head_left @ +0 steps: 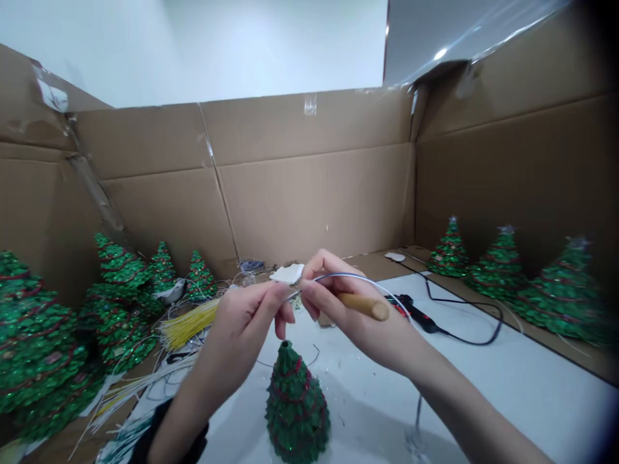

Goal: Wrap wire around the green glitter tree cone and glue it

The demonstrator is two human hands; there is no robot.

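Above a small green tree (pixel 296 409) with red garlands, both hands meet in the middle of the head view. The fingertips of my left hand (pixel 251 316) pinch a thin pale wire. My right hand (pixel 343 299) pinches the same wire close by and also holds a tool with a wooden handle (pixel 362 305), whose working end is hidden by the fingers. A white and bluish wire (pixel 387 288) curves over the back of my right hand. The tree stands upright on the white board, its top just below the fingers, touching neither hand.
Several green trees (pixel 36 335) stand at the left and more (pixel 563 287) at the right. Bundles of yellow wires (pixel 188 325) and white wires (pixel 140 386) lie at the left. Behind my right hand is a black-and-red corded tool (pixel 420 317). Cardboard walls (pixel 314 200) surround the table.
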